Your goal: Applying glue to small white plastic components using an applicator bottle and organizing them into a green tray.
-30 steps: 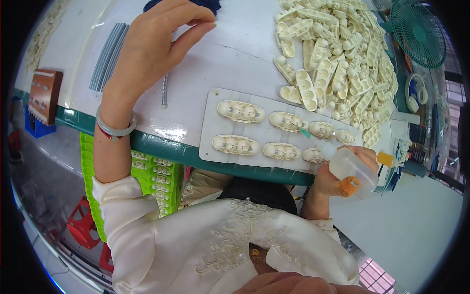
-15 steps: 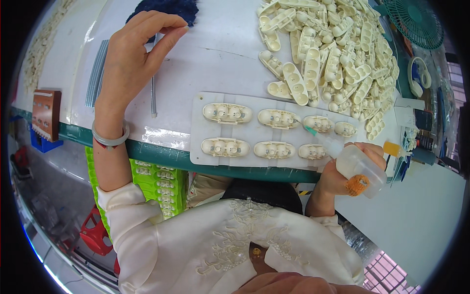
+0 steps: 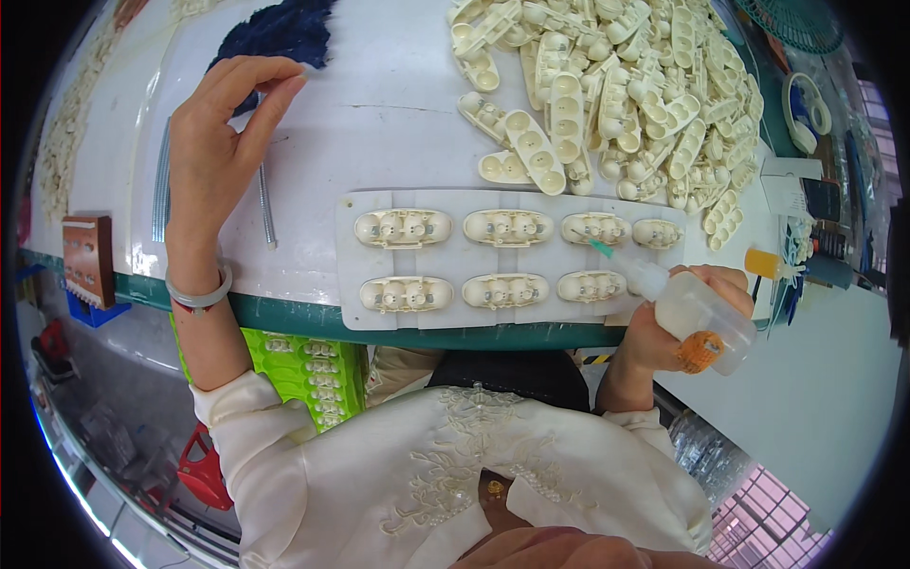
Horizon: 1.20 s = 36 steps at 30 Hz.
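In my right hand (image 3: 654, 337) is a clear squeeze bottle (image 3: 711, 327) with whitish liquid. An orange finger cot (image 3: 700, 351) covers one digit against it. The bottle's green needle tip (image 3: 602, 248) points at a cream oval plastic part (image 3: 595, 229) in the far row of a pale board (image 3: 346, 256); whether they touch, I cannot tell. Several similar parts (image 3: 406, 294) sit there in two rows. Over the table at the left, my left hand (image 3: 223, 142) is raised, thumb and forefinger pinched together. Anything between those fingertips is too small to make out.
A big heap of loose cream parts (image 3: 607, 95) covers the far right. Dark blue fluffy cloth (image 3: 275, 43) and thin metal strips (image 3: 266, 209) lie by my left hand. A brown block (image 3: 87, 261) stands at the left edge; green trays (image 3: 294, 379) are below the table.
The view has shifted, so the board and heap appear further left. My left hand sits slightly lower in view. The bottle's tip stays by the same far-row part.
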Each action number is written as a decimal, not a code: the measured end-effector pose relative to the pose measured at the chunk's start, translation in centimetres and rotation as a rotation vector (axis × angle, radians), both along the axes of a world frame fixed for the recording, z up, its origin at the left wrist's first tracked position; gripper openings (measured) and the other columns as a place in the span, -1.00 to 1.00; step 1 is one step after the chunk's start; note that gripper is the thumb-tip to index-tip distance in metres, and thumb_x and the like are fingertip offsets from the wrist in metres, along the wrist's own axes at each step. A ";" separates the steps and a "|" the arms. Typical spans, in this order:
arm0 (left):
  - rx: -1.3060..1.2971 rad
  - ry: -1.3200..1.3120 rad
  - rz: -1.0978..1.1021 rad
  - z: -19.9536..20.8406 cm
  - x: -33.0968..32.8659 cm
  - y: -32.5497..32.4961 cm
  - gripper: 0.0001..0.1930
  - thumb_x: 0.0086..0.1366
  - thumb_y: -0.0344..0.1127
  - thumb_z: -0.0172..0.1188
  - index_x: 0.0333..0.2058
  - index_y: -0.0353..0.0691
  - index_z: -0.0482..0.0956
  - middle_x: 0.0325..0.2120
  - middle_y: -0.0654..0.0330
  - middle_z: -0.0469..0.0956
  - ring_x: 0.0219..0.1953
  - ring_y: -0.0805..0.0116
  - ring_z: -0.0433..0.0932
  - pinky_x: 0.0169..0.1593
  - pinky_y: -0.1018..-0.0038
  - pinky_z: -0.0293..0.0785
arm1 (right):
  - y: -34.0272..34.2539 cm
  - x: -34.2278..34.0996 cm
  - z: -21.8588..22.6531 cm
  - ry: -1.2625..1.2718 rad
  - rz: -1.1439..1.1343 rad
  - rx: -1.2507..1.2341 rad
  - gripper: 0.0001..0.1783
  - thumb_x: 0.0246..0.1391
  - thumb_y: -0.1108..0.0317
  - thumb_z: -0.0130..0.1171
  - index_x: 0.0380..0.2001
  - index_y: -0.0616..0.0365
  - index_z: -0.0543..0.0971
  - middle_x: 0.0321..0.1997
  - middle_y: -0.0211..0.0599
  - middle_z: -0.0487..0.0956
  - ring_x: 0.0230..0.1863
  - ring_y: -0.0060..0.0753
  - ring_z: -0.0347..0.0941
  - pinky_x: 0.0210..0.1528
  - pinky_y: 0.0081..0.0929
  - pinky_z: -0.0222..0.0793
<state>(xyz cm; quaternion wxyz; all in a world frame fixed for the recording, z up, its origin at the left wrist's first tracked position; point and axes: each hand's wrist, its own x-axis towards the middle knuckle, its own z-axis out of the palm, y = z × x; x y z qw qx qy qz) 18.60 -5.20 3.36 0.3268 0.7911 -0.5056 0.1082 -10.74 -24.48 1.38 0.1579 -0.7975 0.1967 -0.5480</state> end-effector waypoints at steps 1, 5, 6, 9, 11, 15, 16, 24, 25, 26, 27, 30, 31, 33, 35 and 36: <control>0.010 0.014 0.014 0.1 -0.1 -0.1 -0.90 0.09 -0.47 0.19 -0.38 -0.29 0.56 -0.44 0.19 0.55 -0.42 0.39 0.52 -0.33 0.60 0.40 | -0.2 -0.3 0.0 0.002 -0.008 -0.002 -0.54 -0.04 -0.01 -0.11 -0.41 0.27 0.35 -0.50 -0.20 0.36 -0.44 -0.39 0.31 -0.61 -0.64 0.26; 0.024 0.033 0.013 0.0 0.0 0.0 -0.90 0.08 -0.48 0.19 -0.37 -0.31 0.55 -0.44 0.18 0.55 -0.41 0.41 0.51 -0.31 0.61 0.40 | -1.5 -1.4 -0.6 -0.017 -0.065 -0.011 -0.54 -0.03 -0.01 -0.13 -0.41 0.25 0.34 -0.50 -0.20 0.36 -0.43 -0.40 0.30 -0.60 -0.64 0.31; 0.031 0.038 0.026 0.0 0.1 0.0 -0.89 0.08 -0.49 0.18 -0.37 -0.32 0.55 -0.44 0.17 0.55 -0.41 0.42 0.51 -0.30 0.61 0.40 | -1.8 -1.6 -0.8 -0.065 -0.047 -0.018 -0.55 -0.04 0.00 -0.12 -0.42 0.25 0.34 -0.50 -0.21 0.36 -0.43 -0.40 0.30 -0.60 -0.64 0.31; 0.037 0.058 0.038 0.0 0.0 0.0 -0.89 0.08 -0.50 0.18 -0.36 -0.34 0.55 -0.44 0.17 0.54 -0.40 0.43 0.50 -0.29 0.62 0.39 | -1.7 -1.5 -0.6 -0.037 -0.048 -0.024 -0.57 -0.04 0.01 -0.11 -0.44 0.25 0.34 -0.50 -0.22 0.35 -0.43 -0.40 0.30 -0.60 -0.64 0.29; 0.036 0.070 0.037 0.0 0.1 0.0 -0.89 0.09 -0.50 0.18 -0.36 -0.34 0.54 -0.44 0.17 0.54 -0.40 0.44 0.50 -0.29 0.62 0.39 | -1.7 -1.7 -0.6 -0.026 -0.044 -0.016 -0.56 -0.04 0.01 -0.10 -0.44 0.25 0.34 -0.49 -0.23 0.34 -0.43 -0.40 0.30 -0.60 -0.64 0.29; 0.052 0.094 0.049 -0.3 0.1 -0.2 -0.89 0.09 -0.49 0.18 -0.36 -0.35 0.54 -0.45 0.17 0.53 -0.40 0.44 0.49 -0.29 0.61 0.39 | -1.9 -1.6 -0.9 -0.024 0.039 0.018 -0.57 -0.03 0.03 -0.10 -0.45 0.27 0.34 -0.50 -0.23 0.33 -0.43 -0.40 0.29 -0.59 -0.64 0.30; 0.058 0.110 0.054 -0.3 0.1 -0.3 -0.89 0.09 -0.49 0.18 -0.36 -0.35 0.54 -0.45 0.17 0.53 -0.40 0.44 0.49 -0.30 0.61 0.38 | -1.9 -1.6 -1.0 -0.026 0.032 0.020 -0.57 -0.03 0.03 -0.10 -0.45 0.27 0.34 -0.50 -0.23 0.33 -0.43 -0.40 0.29 -0.59 -0.64 0.30; 0.051 0.122 0.056 -0.2 0.1 -0.2 -0.90 0.11 -0.50 0.17 -0.36 -0.35 0.54 -0.46 0.19 0.52 -0.40 0.46 0.46 -0.30 0.61 0.37 | -2.5 -2.7 -0.4 -0.037 -0.089 -0.005 -0.58 -0.03 0.04 -0.10 -0.45 0.27 0.33 -0.50 -0.23 0.32 -0.44 -0.40 0.30 -0.56 -0.64 0.31; 0.054 0.108 0.057 -0.3 0.1 -0.2 -0.90 0.11 -0.50 0.17 -0.36 -0.35 0.54 -0.46 0.19 0.52 -0.40 0.46 0.46 -0.30 0.62 0.37 | -2.6 -2.8 -0.5 -0.037 -0.092 -0.005 -0.58 -0.03 0.04 -0.10 -0.45 0.27 0.33 -0.50 -0.23 0.32 -0.44 -0.40 0.30 -0.56 -0.64 0.31; 0.053 0.108 0.053 -0.3 0.2 -0.2 -0.90 0.11 -0.50 0.17 -0.36 -0.35 0.54 -0.46 0.19 0.52 -0.40 0.46 0.46 -0.30 0.62 0.37 | -2.7 -2.9 -0.6 -0.035 -0.100 0.005 -0.59 -0.03 0.05 -0.09 -0.45 0.27 0.33 -0.50 -0.23 0.32 -0.44 -0.40 0.30 -0.57 -0.64 0.31; 0.053 0.111 0.056 -0.4 0.2 -0.2 -0.90 0.11 -0.50 0.17 -0.36 -0.35 0.54 -0.45 0.19 0.52 -0.40 0.46 0.46 -0.30 0.62 0.37 | -2.8 -3.0 -0.7 -0.034 -0.107 0.014 -0.60 -0.03 0.07 -0.09 -0.45 0.26 0.33 -0.50 -0.23 0.32 -0.44 -0.41 0.30 -0.57 -0.64 0.32; 0.052 0.108 0.060 -0.5 0.2 -0.2 -0.90 0.12 -0.50 0.17 -0.35 -0.35 0.54 -0.45 0.19 0.52 -0.40 0.46 0.46 -0.30 0.62 0.37 | -2.6 -3.1 -0.7 0.006 -0.065 0.046 -0.63 -0.03 0.11 -0.08 -0.45 0.27 0.33 -0.50 -0.23 0.31 -0.43 -0.41 0.30 -0.57 -0.65 0.31; 0.051 0.103 0.064 -0.5 0.2 -0.2 -0.89 0.12 -0.50 0.17 -0.34 -0.35 0.54 -0.45 0.19 0.52 -0.40 0.47 0.45 -0.30 0.63 0.37 | -2.5 -3.0 -0.8 0.004 -0.070 0.044 -0.63 -0.03 0.11 -0.08 -0.45 0.27 0.33 -0.50 -0.23 0.31 -0.43 -0.41 0.30 -0.57 -0.65 0.31; 0.063 0.110 0.060 -0.4 0.3 -0.3 -0.89 0.12 -0.50 0.17 -0.34 -0.35 0.54 -0.45 0.19 0.52 -0.40 0.47 0.46 -0.30 0.63 0.36 | -2.7 -2.5 -1.1 -0.074 -0.030 0.088 -0.66 -0.03 0.15 -0.07 -0.44 0.27 0.33 -0.50 -0.23 0.31 -0.45 -0.41 0.29 -0.57 -0.65 0.30; 0.068 0.117 0.055 -0.4 0.4 -0.3 -0.89 0.12 -0.50 0.17 -0.34 -0.35 0.54 -0.44 0.20 0.52 -0.39 0.47 0.46 -0.30 0.63 0.36 | -3.0 -2.6 -1.4 -0.084 -0.016 0.087 -0.66 -0.02 0.15 -0.08 -0.44 0.27 0.33 -0.50 -0.23 0.31 -0.46 -0.41 0.29 -0.57 -0.66 0.30; 0.072 0.114 0.062 -0.5 0.4 -0.2 -0.89 0.13 -0.50 0.16 -0.34 -0.35 0.54 -0.44 0.20 0.52 -0.39 0.48 0.46 -0.29 0.63 0.36 | -3.1 -2.7 -1.5 -0.092 0.004 0.082 -0.66 -0.01 0.14 -0.09 -0.44 0.28 0.33 -0.50 -0.23 0.31 -0.47 -0.42 0.29 -0.57 -0.66 0.30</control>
